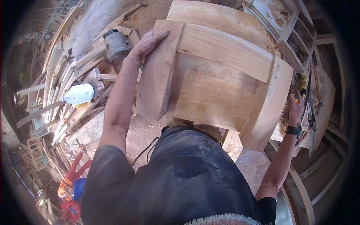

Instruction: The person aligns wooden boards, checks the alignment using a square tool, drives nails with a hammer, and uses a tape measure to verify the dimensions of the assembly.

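Note:
In front of my body is a wooden frame-and-panel piece [210, 90], with a thick board [159, 63] along its left side and a narrower one [268, 101] at its right. My left hand [147, 45] grips the far left corner of the thick board, one digit laid across its face and the other fingers partly hidden at the edge. To the right of the panel, my right hand [296, 108] is closed around a small orange-yellow thing [295, 99] that looks like a tape measure. My fingers hide much of it.
Another wooden board [221, 17] lies beyond the panel. Wooden framing [296, 48] and several tools crowd the right side. On the left are a dusty lidded jar [116, 45], a white jug [79, 94] and stacked wood strips [56, 86]. A dark cord [144, 150] hangs near my waist.

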Demonstrator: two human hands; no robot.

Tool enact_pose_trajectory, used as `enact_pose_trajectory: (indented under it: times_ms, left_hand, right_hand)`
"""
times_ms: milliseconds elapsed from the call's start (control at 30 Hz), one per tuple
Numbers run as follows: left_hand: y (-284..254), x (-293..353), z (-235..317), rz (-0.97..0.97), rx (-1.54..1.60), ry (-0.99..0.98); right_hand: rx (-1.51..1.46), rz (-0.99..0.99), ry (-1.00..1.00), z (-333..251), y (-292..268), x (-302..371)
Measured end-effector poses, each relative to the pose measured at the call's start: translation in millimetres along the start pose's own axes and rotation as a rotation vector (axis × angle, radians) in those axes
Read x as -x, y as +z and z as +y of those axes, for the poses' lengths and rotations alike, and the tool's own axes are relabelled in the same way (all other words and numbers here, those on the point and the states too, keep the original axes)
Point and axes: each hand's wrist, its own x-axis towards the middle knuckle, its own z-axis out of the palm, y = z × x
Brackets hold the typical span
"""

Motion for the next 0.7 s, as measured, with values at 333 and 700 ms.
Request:
enact_pose_trajectory:
  times_ms: [333,700]
  left_hand:
    - [-11,-23,-23,-0.150,0.182,0.008]
    - [-11,-23,-15,-0.128,0.080,0.054]
  right_hand:
    - [-0.004,-0.103,-0.114,-107,45,-13]
    - [-0.044,-0.060,-0.080,-115,56,-11]
